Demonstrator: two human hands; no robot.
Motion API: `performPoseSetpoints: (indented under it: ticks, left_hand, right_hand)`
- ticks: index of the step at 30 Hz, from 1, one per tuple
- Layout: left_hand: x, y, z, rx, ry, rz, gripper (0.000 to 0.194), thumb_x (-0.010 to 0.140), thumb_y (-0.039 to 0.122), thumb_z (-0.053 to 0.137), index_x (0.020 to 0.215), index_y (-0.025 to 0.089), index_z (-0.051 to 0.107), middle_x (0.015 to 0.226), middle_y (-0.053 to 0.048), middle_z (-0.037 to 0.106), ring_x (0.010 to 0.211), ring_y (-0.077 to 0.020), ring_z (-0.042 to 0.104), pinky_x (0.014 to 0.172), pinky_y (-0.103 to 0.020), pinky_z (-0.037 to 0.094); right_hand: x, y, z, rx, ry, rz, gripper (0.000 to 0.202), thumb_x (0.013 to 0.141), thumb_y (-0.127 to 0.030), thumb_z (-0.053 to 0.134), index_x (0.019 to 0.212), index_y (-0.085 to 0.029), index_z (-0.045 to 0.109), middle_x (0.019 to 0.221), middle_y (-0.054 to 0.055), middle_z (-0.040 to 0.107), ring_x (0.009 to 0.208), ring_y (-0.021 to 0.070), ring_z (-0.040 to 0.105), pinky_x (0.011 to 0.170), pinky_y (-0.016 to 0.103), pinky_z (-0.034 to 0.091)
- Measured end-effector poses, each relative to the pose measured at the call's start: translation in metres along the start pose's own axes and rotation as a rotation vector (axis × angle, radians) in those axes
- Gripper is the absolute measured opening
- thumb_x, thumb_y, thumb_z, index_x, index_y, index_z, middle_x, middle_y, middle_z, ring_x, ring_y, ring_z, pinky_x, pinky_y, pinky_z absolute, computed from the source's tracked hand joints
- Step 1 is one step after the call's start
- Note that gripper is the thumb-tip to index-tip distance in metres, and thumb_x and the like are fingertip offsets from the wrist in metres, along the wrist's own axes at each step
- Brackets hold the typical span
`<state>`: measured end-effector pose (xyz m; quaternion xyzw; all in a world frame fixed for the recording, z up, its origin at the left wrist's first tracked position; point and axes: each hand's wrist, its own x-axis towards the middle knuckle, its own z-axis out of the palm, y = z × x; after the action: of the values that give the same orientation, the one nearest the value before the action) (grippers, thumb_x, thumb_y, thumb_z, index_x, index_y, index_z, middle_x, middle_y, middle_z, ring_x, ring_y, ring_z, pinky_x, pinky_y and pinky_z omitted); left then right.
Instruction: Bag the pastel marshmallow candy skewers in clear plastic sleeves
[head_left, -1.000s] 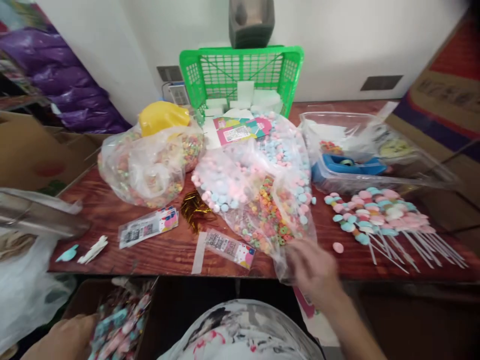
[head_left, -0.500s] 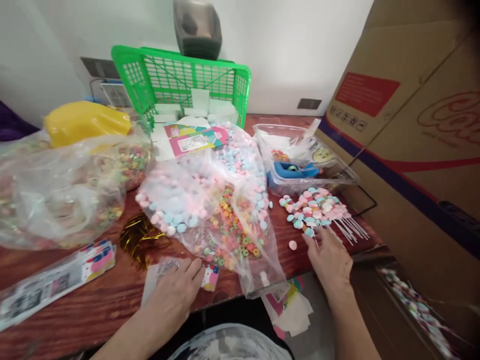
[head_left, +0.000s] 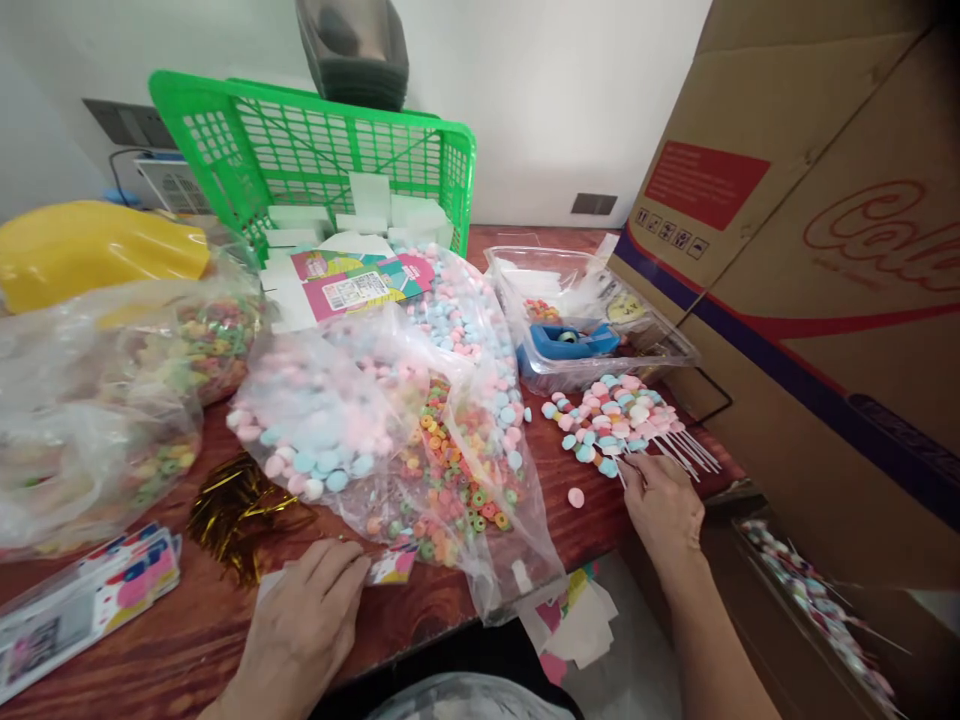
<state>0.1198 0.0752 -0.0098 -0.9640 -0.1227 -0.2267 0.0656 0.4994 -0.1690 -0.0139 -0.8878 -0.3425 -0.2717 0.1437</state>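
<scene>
My right hand has its thumb and fingers pinched round the white stick of a candy skewer. It is at the near edge of a pile of candy skewers threaded with pink and blue sweets, whose white sticks point right. One loose pink sweet lies left of that hand. My left hand rests palm down at the table's front edge, fingers stretched over a small printed packet, which it mostly hides. Clear bags of pink and blue sweets and coloured candy rings lie between the hands.
Gold tinsel and printed packets lie left. Behind are a green basket and a clear tray holding a blue tape dispenser. A large cardboard box stands right, with more skewers below.
The view has shifted, so most things sit further left. My right hand has drawn one skewer's stick slightly out from the pile. My left hand stays on the packet.
</scene>
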Motion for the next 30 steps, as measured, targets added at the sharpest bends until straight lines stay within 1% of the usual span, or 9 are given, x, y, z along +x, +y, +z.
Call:
performPoseSetpoints:
  ticks: [6,12,14,17,20,22,25,27,30]
  left_hand:
    - [0.010,0.019,-0.008,-0.033,0.005,-0.095,0.025,0.088,0.013,0.046,0.088,0.021,0.069,0.085,-0.004,0.069,0.079,-0.0182,0.062,0.069,-0.030,0.049]
    - [0.000,0.026,-0.012,-0.128,-0.044,-0.154,0.029,0.088,0.014,0.045,0.107,0.021,0.066,0.104,-0.005,0.068,0.092,-0.0201,0.061,0.077,-0.030,0.051]
    - [-0.001,0.024,-0.012,-0.214,-0.046,-0.187,0.026,0.089,0.014,0.046,0.104,0.022,0.066,0.102,-0.005,0.067,0.092,-0.0185,0.061,0.078,-0.027,0.051]
    - [0.003,0.020,-0.013,-0.376,0.002,-0.309,0.018,0.091,0.019,0.049,0.082,0.019,0.065,0.083,-0.003,0.065,0.079,-0.0159,0.059,0.070,-0.025,0.049]
    - [0.007,0.017,-0.014,-0.423,0.047,-0.368,0.020,0.091,0.023,0.054,0.075,0.019,0.064,0.073,-0.002,0.061,0.072,-0.0150,0.056,0.065,-0.026,0.046]
    - [0.007,0.015,-0.014,-0.390,0.050,-0.352,0.018,0.091,0.024,0.055,0.078,0.019,0.066,0.073,-0.002,0.061,0.071,-0.0147,0.055,0.065,-0.026,0.045]
    - [0.003,0.016,-0.014,-0.332,0.022,-0.298,0.021,0.092,0.023,0.051,0.082,0.019,0.069,0.075,-0.002,0.062,0.070,-0.0148,0.055,0.065,-0.026,0.045]
    - [0.000,0.019,-0.015,-0.315,0.017,-0.268,0.022,0.093,0.022,0.048,0.087,0.019,0.069,0.081,-0.003,0.064,0.074,-0.0161,0.056,0.068,-0.028,0.046]
    - [-0.005,0.022,-0.017,-0.335,0.023,-0.250,0.025,0.094,0.017,0.043,0.092,0.017,0.068,0.090,-0.005,0.065,0.079,-0.0177,0.057,0.072,-0.029,0.047]
  right_hand:
    - [0.004,-0.011,0.007,0.038,-0.040,-0.068,0.023,0.092,-0.030,0.049,0.085,-0.019,0.069,0.080,0.007,0.065,0.077,0.0191,0.056,0.070,0.029,0.038]
    - [0.014,-0.017,0.009,0.081,-0.013,-0.027,0.024,0.090,-0.026,0.045,0.075,-0.017,0.062,0.074,0.009,0.063,0.072,0.0204,0.055,0.066,0.030,0.037]
    - [0.013,-0.019,0.007,0.117,0.017,-0.003,0.025,0.090,-0.027,0.043,0.077,-0.016,0.061,0.074,0.010,0.064,0.072,0.0215,0.056,0.066,0.031,0.039]
    - [0.007,-0.021,-0.007,0.208,0.049,0.009,0.029,0.093,-0.034,0.041,0.081,-0.016,0.060,0.075,0.010,0.065,0.070,0.0208,0.059,0.065,0.030,0.043]
    - [0.006,-0.019,-0.037,0.300,0.041,-0.015,0.030,0.093,-0.040,0.043,0.084,-0.017,0.060,0.074,0.006,0.065,0.064,0.0177,0.060,0.065,0.028,0.045]
    - [0.011,-0.017,-0.062,0.316,0.021,-0.099,0.026,0.092,-0.040,0.047,0.084,-0.019,0.060,0.076,0.004,0.066,0.066,0.0162,0.060,0.067,0.027,0.045]
    - [0.026,-0.023,-0.094,0.175,-0.017,-0.337,0.021,0.093,-0.033,0.046,0.084,-0.021,0.060,0.079,0.002,0.066,0.072,0.0159,0.061,0.069,0.027,0.042]
    - [0.037,-0.033,-0.104,0.021,-0.111,-0.491,0.020,0.091,-0.023,0.044,0.077,-0.020,0.059,0.074,0.003,0.064,0.071,0.0171,0.060,0.064,0.028,0.038]
    - [0.052,-0.054,-0.107,-0.230,-0.329,-0.637,0.021,0.079,-0.003,0.046,0.068,-0.019,0.055,0.069,0.005,0.060,0.068,0.0198,0.058,0.059,0.030,0.032]
